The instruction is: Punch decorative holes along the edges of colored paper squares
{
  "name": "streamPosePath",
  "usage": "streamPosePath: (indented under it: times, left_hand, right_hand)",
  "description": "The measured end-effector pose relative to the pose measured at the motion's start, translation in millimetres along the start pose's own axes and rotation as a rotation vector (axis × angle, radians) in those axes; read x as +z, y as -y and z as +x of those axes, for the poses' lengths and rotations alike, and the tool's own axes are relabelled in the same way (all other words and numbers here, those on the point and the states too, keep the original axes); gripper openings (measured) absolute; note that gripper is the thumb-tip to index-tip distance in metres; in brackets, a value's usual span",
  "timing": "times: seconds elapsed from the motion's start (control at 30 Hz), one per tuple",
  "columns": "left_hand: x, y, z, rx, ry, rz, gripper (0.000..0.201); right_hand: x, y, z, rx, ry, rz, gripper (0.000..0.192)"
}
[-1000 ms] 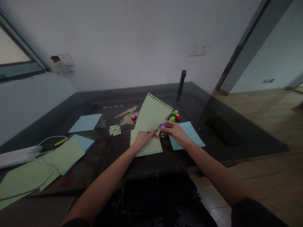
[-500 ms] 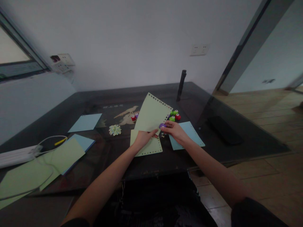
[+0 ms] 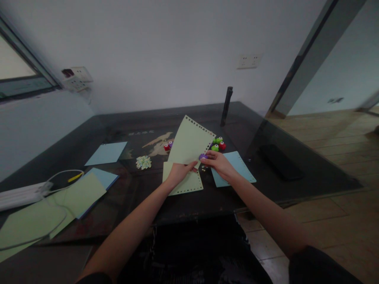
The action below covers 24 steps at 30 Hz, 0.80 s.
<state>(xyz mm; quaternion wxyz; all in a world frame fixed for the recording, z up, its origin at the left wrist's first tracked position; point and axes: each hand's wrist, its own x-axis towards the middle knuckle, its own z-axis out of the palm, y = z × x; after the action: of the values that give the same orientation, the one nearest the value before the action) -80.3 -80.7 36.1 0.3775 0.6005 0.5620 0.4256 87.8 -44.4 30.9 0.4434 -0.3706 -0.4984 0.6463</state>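
Note:
My left hand (image 3: 181,172) pinches the lower corner of a pale green sheet (image 3: 189,142) that is tilted up off the table. Punched holes run along the sheet's top and right edges. A small purple craft punch (image 3: 203,157) is in the closed fingers of my right hand (image 3: 219,162), at the sheet's lower right edge. Under my left hand lies a second green sheet (image 3: 186,185) with holes along its edges. Right of it, partly beneath my right hand, is a light blue sheet (image 3: 237,169). Tiny paper bits (image 3: 203,168) lie below the purple punch.
Green and red punches (image 3: 219,145) sit behind my right hand, and a red punch (image 3: 166,147) shows left of the raised sheet. Left are a heap of paper bits (image 3: 143,162), a blue sheet (image 3: 106,153), stacked sheets (image 3: 85,193) and a power strip (image 3: 20,195). A black upright object (image 3: 226,106) stands behind.
Almost nothing differs. Both hands, the raised sheet and the purple punch keep the same places, with only a slight shift of the whole view.

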Motion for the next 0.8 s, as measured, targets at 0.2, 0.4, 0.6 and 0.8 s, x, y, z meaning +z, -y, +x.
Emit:
streamPosePath:
  times: [0.2,0.4,0.6,0.8]
  left_hand:
    - [1.3,3.4,1.5,0.006,0.004,0.001,0.019]
    - [1.3,2.6,1.0,-0.009,0.008,0.022,0.017]
    - [0.6,4.4,1.1,0.027,0.025,0.042,0.019]
    - [1.2,5.6,1.2,0.012,0.012,0.039,0.019]
  right_hand:
    - [-0.8,-2.0,0.8,-0.006,0.003,-0.006,0.032]
    - [-1.7,-3.2,1.4,-0.01,0.011,-0.015,0.031]
    - [-2.7,-3.8,2.1,-0.021,0.017,-0.025,0.031]
    - [-2.8,-3.6,1.8,-0.034,0.027,-0.039,0.031]
